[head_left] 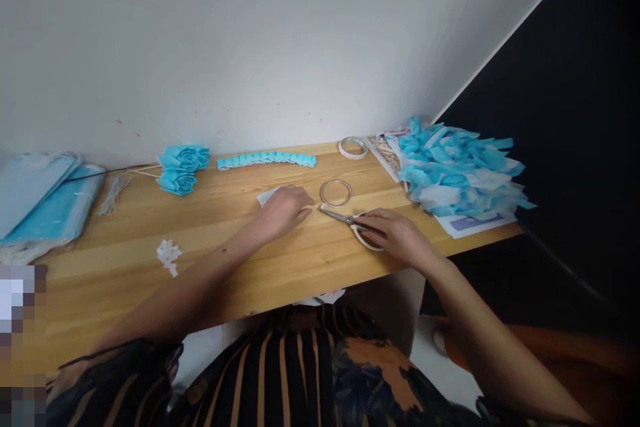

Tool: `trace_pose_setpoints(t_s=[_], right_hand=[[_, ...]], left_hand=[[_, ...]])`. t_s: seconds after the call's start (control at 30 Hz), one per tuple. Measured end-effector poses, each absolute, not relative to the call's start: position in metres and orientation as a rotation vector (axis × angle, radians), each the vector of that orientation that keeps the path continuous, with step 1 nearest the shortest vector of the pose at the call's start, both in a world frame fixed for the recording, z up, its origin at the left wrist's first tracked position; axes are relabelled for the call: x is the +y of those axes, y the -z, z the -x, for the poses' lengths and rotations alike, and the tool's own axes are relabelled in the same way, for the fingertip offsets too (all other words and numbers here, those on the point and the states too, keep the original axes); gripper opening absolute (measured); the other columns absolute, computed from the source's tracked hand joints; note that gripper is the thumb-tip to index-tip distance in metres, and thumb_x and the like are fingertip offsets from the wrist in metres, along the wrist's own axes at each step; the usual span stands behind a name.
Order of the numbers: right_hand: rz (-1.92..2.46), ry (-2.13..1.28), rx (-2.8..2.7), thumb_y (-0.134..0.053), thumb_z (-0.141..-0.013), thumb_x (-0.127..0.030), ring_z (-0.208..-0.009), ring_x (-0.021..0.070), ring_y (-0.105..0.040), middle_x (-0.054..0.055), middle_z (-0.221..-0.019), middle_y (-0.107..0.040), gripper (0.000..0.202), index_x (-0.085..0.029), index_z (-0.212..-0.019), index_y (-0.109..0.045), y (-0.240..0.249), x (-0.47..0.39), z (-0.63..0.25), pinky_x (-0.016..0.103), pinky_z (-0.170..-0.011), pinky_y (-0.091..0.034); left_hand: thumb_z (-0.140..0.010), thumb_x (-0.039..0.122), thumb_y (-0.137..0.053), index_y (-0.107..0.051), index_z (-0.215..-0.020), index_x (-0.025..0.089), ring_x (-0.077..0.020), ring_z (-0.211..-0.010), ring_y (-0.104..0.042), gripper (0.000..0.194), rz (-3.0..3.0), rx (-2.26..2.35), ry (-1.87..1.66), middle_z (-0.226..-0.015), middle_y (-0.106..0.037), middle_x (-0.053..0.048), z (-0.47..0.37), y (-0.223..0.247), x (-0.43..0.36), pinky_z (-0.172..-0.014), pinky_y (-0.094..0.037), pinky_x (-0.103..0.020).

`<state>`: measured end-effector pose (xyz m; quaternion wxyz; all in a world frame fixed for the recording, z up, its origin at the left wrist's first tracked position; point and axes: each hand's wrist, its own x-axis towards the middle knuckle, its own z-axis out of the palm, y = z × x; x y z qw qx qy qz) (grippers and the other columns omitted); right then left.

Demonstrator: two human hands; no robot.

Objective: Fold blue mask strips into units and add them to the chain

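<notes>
My right hand (397,232) is closed on a pair of scissors (338,216) with pale handles, blades pointing left. By their tip lies a small whitish bit (321,206) that I cannot identify. Just left of it is my left hand (286,212), its fingers curled together; whatever they may hold is hidden. A pale sheet piece (267,197) sticks out from behind this hand. A thin ring (336,193) rests on the table just beyond the scissors, and a roll of white tape (353,148) lies farther back.
On the wooden table (240,280) lie a pleated blue strip (267,159), blue folded flowers (181,169) on sticks, white scraps (169,255) and thin white ties (115,192). Blue sheets in plastic (47,203) lie left. A heap of blue strips (460,170) fills the right end. A wall stands behind.
</notes>
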<state>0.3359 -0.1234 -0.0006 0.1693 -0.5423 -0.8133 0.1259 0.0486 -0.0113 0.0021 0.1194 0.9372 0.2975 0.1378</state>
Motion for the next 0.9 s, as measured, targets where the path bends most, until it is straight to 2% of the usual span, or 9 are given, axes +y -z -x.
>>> trace_pose_setpoints(t_s=[0.17, 0.3, 0.47, 0.63, 0.7, 0.8, 0.9], right_hand=[[1.694, -0.351, -2.352, -0.06, -0.095, -0.019, -0.102, 0.024, -0.067, 0.01, -0.115, -0.07, 0.033, -0.024, -0.127, -0.068, -0.003, -0.125, -0.325, 0.034, -0.087, -0.053], [1.759, -0.296, -2.354, -0.059, -0.096, -0.017, -0.106, 0.0242, -0.065, 0.011, -0.114, -0.069, 0.033, -0.021, -0.127, -0.066, -0.002, -0.128, -0.32, 0.033, -0.09, -0.05], [1.769, -0.191, -2.333, -0.06, -0.094, -0.018, -0.094, 0.0218, -0.067, 0.01, -0.113, -0.068, 0.038, -0.023, -0.131, -0.063, 0.003, -0.138, -0.319, 0.029, -0.078, -0.05], [1.786, -0.244, -2.265, -0.059, -0.092, -0.022, -0.081, 0.02, -0.068, 0.007, -0.102, -0.067, 0.041, -0.024, -0.133, -0.063, -0.002, -0.159, -0.319, 0.028, -0.067, -0.049], [1.737, -0.281, -2.212, -0.058, -0.093, -0.025, -0.083, 0.0202, -0.069, 0.007, -0.101, -0.067, 0.038, -0.025, -0.131, -0.064, -0.005, -0.168, -0.326, 0.029, -0.071, -0.051], [1.753, -0.261, -2.053, -0.055, -0.095, -0.033, -0.09, 0.0225, -0.069, 0.008, -0.101, -0.067, 0.037, -0.024, -0.13, -0.064, -0.003, -0.169, -0.349, 0.033, -0.078, -0.054], [1.908, -0.155, -1.9, -0.056, -0.09, -0.039, -0.095, 0.0271, -0.068, 0.01, -0.106, -0.068, 0.038, -0.023, -0.123, -0.067, 0.007, -0.152, -0.377, 0.04, -0.084, -0.055]], left_hand=[[-0.094, 0.021, -0.059, -0.075, -0.106, 0.017, -0.0254, -0.104, -0.064, 0.021, -2.722, 0.812, -0.396, -0.107, -0.073, -0.011, -0.099, 0.001, 0.005, -0.091, -0.049, -0.037], [-0.087, 0.017, -0.062, -0.077, -0.092, 0.02, -0.0216, -0.1, -0.064, 0.016, -2.69, 0.844, -0.318, -0.099, -0.073, -0.008, -0.114, 0.012, 0.017, -0.088, -0.047, -0.031], [-0.086, 0.016, -0.059, -0.076, -0.086, 0.019, -0.021, -0.09, -0.065, 0.017, -2.666, 0.977, -0.3, -0.093, -0.074, -0.007, -0.112, 0.016, 0.023, -0.077, -0.045, -0.03], [-0.087, 0.01, -0.054, -0.075, -0.089, 0.013, -0.0226, -0.089, -0.063, 0.021, -2.632, 1.2, -0.357, -0.095, -0.074, -0.012, -0.118, 0.011, 0.021, -0.076, -0.043, -0.032], [-0.09, 0.01, -0.054, -0.075, -0.091, 0.013, -0.0215, -0.091, -0.062, 0.022, -2.632, 1.215, -0.381, -0.096, -0.074, -0.011, -0.121, 0.011, 0.019, -0.078, -0.043, -0.032], [-0.096, 0.018, -0.055, -0.076, -0.097, 0.015, -0.0199, -0.094, -0.062, 0.021, -2.635, 1.188, -0.418, -0.101, -0.073, -0.01, -0.125, 0.012, 0.016, -0.082, -0.044, -0.031], [-0.1, 0.028, -0.054, -0.071, -0.119, 0.016, -0.0209, -0.103, -0.062, 0.027, -2.626, 1.176, -0.473, -0.115, -0.071, -0.011, -0.126, 0.01, 0.011, -0.087, -0.046, -0.032]])
